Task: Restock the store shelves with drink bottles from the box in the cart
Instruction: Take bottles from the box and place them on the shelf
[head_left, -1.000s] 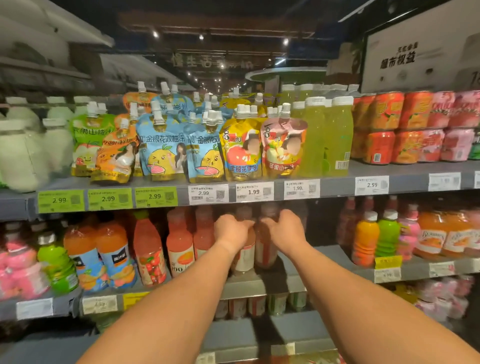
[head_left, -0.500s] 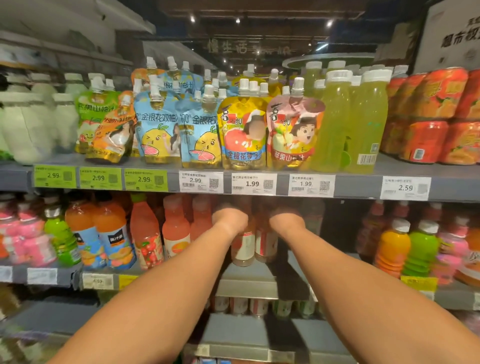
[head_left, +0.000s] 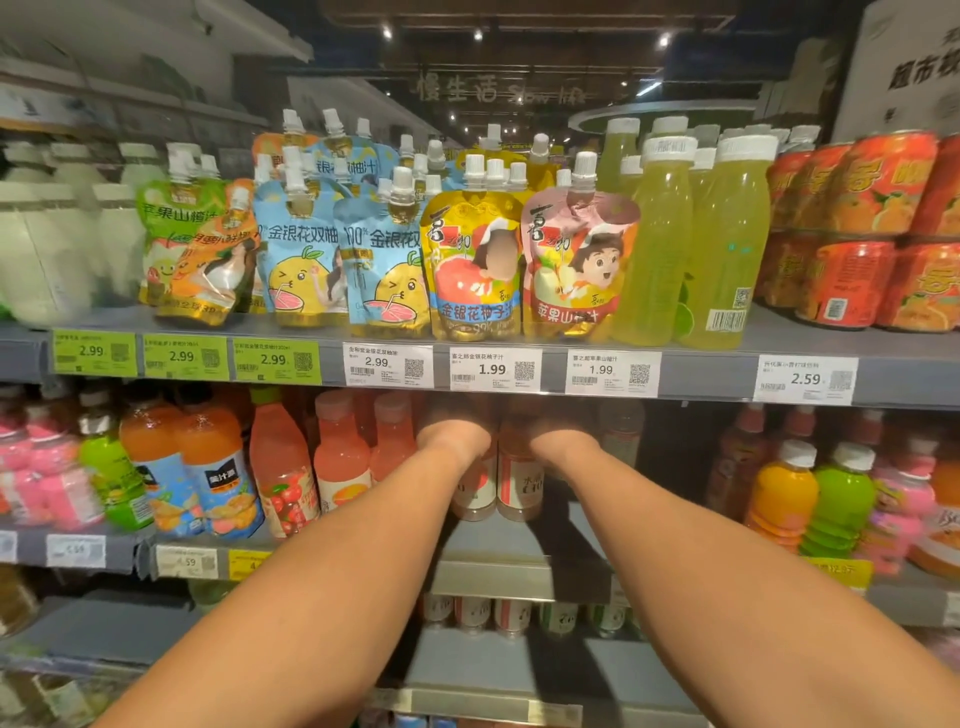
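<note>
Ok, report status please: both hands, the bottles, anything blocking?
Left hand and right hand deep in middle shelf, grip hidden. Two white-label bottles standing beneath the wrists. Nothing blocking.

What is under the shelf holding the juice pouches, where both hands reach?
Two white-labelled bottles stand under that shelf, beside pink bottles. Both hands' fingers are hidden beneath its edge.

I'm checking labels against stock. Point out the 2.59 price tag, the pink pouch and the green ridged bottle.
2.59 price tag (head_left: 805, 379): head view, on its printed price.
Pink pouch (head_left: 579, 270): head view, mid front.
Green ridged bottle (head_left: 840, 504): head view, on its body.
</note>
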